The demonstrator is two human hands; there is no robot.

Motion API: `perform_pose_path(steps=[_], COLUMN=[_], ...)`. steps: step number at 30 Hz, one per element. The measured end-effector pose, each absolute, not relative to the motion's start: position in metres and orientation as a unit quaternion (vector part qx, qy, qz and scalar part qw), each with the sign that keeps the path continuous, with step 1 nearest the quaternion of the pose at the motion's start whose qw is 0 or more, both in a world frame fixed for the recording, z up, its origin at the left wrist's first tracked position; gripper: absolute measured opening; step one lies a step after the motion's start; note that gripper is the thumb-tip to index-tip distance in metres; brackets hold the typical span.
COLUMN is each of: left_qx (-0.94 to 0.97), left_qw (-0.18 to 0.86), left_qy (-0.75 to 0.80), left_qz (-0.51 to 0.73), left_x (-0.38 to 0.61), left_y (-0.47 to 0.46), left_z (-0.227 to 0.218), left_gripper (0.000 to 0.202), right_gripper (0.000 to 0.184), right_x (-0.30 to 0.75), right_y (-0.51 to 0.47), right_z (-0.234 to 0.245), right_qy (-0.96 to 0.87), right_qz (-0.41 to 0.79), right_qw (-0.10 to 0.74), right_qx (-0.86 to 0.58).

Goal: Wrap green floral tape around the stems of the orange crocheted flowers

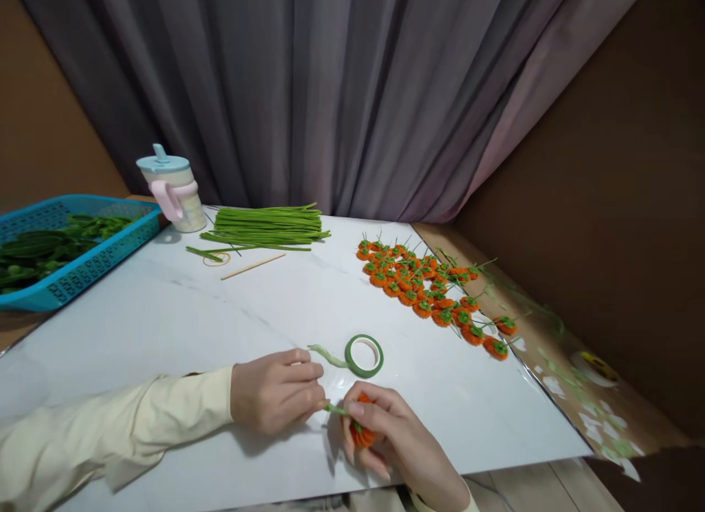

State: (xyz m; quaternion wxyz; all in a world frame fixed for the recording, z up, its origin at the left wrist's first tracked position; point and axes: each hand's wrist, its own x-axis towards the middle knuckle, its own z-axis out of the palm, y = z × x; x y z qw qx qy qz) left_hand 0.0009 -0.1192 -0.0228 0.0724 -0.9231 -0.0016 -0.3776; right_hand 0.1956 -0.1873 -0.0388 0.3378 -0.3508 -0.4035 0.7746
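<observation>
My right hand (393, 431) holds a small orange crocheted pumpkin (363, 433) with a green top, its fingers wrapped around it. A green stem (335, 409) points from the pumpkin toward my left hand (280, 391). The left fingers are pinched together at the stem's far end. Just beyond both hands, a roll of green tape (364, 355) lies flat on the white table, a loose strip (327, 355) trailing from it to the left.
Finished-looking orange pumpkins (407, 284) crowd the right side. Green stems (267, 225) lie bundled at the back, near a wooden stick (253, 267) and a lidded cup (176, 192). A blue basket (99, 266) of green pieces stands left. Paper scraps (592, 427) litter the brown surface at right.
</observation>
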Motion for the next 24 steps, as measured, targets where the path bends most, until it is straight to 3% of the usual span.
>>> perform_pose_path(steps=[4,7,12,14,16,19,21,24], left_qx=[-0.895,-0.878,-0.904,-0.918,-0.945,-0.862,-0.823,-0.769], left_qw=[0.223,0.275,0.212,0.172,0.064,-0.331,-0.395,-0.473], left_qy=[0.116,0.146,0.109,0.089,0.001,-0.199,-0.237,-0.264], left_qz=[-0.368,-0.363,-0.355,-0.345,-0.321,-0.327,-0.333,-0.339], left_x=[-0.001,0.002,0.009,0.010,0.009,0.006,0.006,0.011], left_y=[-0.106,-0.097,-0.087,-0.075,-0.055,-0.016,0.008,0.026], left_z=[0.003,0.028,0.037,0.026,0.014,0.000,-0.008,-0.023], left_gripper=[0.030,0.029,0.017,0.023,0.033,0.039,0.045,0.062], right_gripper=[0.029,0.029,0.029,0.030,0.028,0.016,0.004,0.024], right_x=[0.197,0.204,0.222,0.227,0.228,0.225,0.220,0.207], right_y=[-0.181,-0.170,-0.131,-0.108,-0.083,-0.050,-0.033,-0.013], right_z=[-0.028,-0.001,0.042,0.048,0.051,0.056,0.056,0.047], right_qy=[-0.385,-0.455,-0.614,-0.668,-0.741,-0.857,-0.906,-0.910], right_qz=[0.818,0.766,0.629,0.550,0.449,0.306,0.213,0.186], right_qw=[0.307,0.311,0.305,0.317,0.305,0.252,0.203,0.144], right_qx=[-0.297,-0.331,-0.367,-0.388,-0.396,-0.330,-0.304,-0.340])
